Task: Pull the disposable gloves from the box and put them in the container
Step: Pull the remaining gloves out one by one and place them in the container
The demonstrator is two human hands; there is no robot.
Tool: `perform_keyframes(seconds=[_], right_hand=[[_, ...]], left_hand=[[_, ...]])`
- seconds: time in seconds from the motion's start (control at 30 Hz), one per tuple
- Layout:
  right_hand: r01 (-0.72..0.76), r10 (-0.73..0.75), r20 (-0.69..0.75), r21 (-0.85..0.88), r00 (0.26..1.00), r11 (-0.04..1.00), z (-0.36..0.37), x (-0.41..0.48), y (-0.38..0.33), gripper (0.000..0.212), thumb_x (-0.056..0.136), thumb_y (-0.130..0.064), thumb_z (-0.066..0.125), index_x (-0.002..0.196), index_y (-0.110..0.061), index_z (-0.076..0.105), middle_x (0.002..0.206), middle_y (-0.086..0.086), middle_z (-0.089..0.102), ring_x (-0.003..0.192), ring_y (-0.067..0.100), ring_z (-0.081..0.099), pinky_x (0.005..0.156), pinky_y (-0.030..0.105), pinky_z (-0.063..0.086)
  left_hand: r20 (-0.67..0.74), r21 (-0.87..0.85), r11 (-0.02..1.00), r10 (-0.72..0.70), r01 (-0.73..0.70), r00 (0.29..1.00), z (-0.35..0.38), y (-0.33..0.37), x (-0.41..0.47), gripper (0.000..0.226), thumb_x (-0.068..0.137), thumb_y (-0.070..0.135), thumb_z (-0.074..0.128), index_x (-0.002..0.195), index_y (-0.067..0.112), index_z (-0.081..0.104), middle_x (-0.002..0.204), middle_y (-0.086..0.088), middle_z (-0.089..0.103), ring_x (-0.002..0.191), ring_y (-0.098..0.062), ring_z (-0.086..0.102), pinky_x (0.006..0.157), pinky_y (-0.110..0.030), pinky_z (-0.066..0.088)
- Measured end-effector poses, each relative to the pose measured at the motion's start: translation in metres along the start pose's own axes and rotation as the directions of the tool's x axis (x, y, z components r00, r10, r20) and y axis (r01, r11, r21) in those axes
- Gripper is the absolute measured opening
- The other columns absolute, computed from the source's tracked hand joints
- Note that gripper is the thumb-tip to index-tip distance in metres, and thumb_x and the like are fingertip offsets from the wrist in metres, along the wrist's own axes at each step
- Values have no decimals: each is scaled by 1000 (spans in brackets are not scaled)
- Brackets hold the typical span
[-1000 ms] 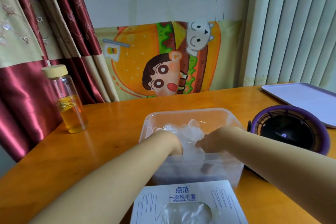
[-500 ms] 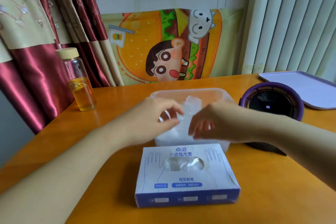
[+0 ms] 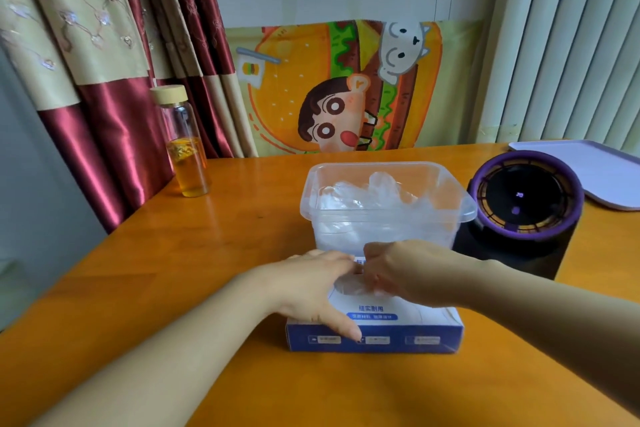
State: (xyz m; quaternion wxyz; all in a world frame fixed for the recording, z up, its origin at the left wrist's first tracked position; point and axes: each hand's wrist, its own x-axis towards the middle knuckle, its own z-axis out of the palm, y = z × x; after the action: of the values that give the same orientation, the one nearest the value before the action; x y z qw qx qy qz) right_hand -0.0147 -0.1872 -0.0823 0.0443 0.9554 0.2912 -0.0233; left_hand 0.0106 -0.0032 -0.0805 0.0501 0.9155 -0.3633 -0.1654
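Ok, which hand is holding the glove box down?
The left hand: it lies flat on the glove box, thumb over the front edge. The right hand is instead curled on the clear gloves at the opening.

Reaches in from 7 o'clock with the bare left forearm, left hand (image 3: 311,291) laid palm down on the box (image 3: 401,321), fingers straight toward 3 o'clock, thumb splayed to 5 o'clock over the front edge. Holds the right forearm across from 4 o'clock, right hand (image 3: 412,270) knuckles up, fingers (image 3: 372,272) curled down, pinching the clear glove (image 3: 348,285) just beside the left fingertips.
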Motion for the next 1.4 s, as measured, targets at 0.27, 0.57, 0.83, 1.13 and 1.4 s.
perform_keyframes(seconds=[0.27,0.57,0.83,1.13,1.4], right_hand=[[19,-17,-12,227,1000,974,-4,0,1,28,94,-27,57,121,-31,60,112,-14,47,90,3,46,74,8,35],[54,-30,-141,174,990,983,-2,3,-2,16,93,-24,58,101,-21,71,104,-10,61,80,3,52,71,15,45],[-40,155,-453,254,878,966,-20,-6,11,10,94,-18,55,95,-15,64,93,-7,54,71,12,58,66,25,47],[-155,255,-274,339,927,928,-22,-14,-5,20,89,-37,60,106,-27,65,102,-14,61,76,-1,56,68,13,46],[10,540,-528,721,655,693,-86,-17,-2,12,95,-18,53,90,-12,62,78,-4,65,64,-2,60,55,9,47]], left_hand=[[-45,-91,996,-10,6,999,6,-7,0,102,70,64,72,150,37,16,153,15,24,140,-11,17,115,-34,20],[-70,-106,994,-8,1,998,11,-11,1,101,67,69,71,148,40,18,151,16,27,139,-11,20,115,-37,21],[-90,-99,995,23,-32,996,9,-8,-2,89,69,67,71,141,44,24,147,15,34,135,-14,28,112,-36,23],[-59,-124,992,-7,-1,998,6,-2,-6,85,71,64,71,139,39,28,143,12,38,133,-14,30,109,-35,27],[-29,-155,986,-64,59,997,3,0,-10,109,69,64,72,152,37,5,159,14,15,144,-12,17,114,-33,20]])
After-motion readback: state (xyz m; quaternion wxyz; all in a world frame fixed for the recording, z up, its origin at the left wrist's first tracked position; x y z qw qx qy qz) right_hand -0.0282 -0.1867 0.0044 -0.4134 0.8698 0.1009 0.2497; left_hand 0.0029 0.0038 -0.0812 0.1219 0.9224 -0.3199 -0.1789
